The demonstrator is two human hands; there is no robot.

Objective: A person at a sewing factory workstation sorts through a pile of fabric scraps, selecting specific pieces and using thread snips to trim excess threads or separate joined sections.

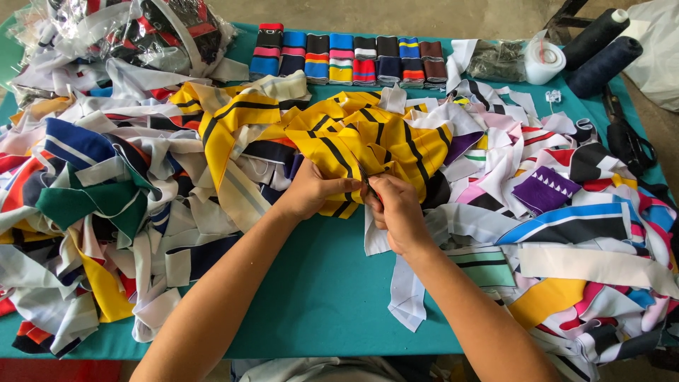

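Your left hand point(311, 191) pinches the yellow black-striped fabric point(368, 145) taut at mid-table; right hand point(396, 209) is closed on a small snipping tool point(369, 185) at its edge, w/ scraps heaped either side.

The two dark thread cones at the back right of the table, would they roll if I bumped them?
Probably: both dark thread cones lie on their sides, so a nudge could roll them. Being tapered, they would likely curve rather than run straight. The black scissors nearby might stop them.
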